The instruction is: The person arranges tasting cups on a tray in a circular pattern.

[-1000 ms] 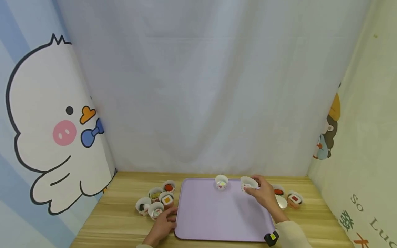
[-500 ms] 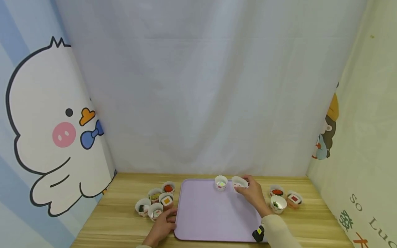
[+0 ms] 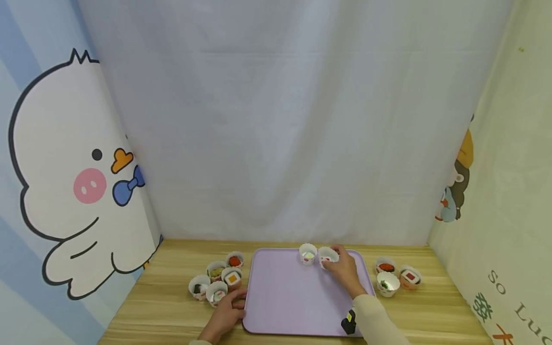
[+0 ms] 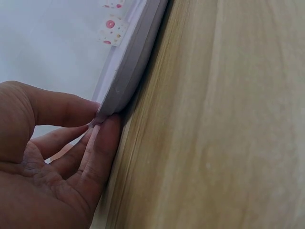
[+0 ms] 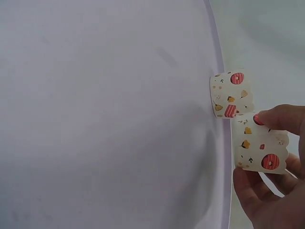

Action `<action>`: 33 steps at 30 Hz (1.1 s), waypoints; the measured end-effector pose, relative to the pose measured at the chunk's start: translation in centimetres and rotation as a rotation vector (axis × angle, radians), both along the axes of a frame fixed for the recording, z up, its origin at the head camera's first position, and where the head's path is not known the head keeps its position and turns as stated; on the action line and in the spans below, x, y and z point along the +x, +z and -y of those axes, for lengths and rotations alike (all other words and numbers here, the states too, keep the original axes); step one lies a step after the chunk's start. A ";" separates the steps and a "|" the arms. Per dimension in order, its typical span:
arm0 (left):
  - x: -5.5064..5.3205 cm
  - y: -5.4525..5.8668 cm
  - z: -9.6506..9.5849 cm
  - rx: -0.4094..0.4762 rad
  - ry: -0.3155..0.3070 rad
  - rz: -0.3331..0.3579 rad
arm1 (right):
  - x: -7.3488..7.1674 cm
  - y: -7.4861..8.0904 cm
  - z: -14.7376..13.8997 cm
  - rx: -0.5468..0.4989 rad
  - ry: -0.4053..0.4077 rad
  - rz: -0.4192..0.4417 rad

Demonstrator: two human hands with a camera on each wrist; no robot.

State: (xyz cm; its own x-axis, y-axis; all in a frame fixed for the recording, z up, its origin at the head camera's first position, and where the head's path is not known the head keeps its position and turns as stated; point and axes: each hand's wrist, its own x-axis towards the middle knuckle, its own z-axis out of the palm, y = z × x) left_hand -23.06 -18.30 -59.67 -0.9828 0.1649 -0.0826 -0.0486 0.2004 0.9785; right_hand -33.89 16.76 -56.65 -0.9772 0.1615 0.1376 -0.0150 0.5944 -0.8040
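My right hand (image 3: 346,272) grips a white paper baking cup (image 3: 328,258) with a printed pattern at the far rim of the lilac tray (image 3: 302,297). In the right wrist view, thumb and fingers are round that held baking cup (image 5: 261,143), which sits right against a second patterned baking cup (image 5: 232,95). This second cup (image 3: 308,254) has something pale inside. My left hand (image 3: 225,311) is at the tray's left edge; in the left wrist view its thumb and fingers (image 4: 107,143) pinch the tray's rim (image 4: 125,81).
Left of the tray stand several filled baking cups, among them one with orange content (image 3: 233,277). On the right are three more, one with green bits (image 3: 387,284). A pale curtain (image 3: 276,143) hangs behind the wooden table (image 3: 431,311).
My right hand has moved left along the tray's far rim with its baking cup, bringing it beside the second cup. The left hand has stayed at the tray's edge.
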 end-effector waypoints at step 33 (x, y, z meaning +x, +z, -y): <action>-0.2 -0.3 0.1 -0.023 0.015 0.005 | -0.1 -0.9 0.8 0.060 0.049 -0.017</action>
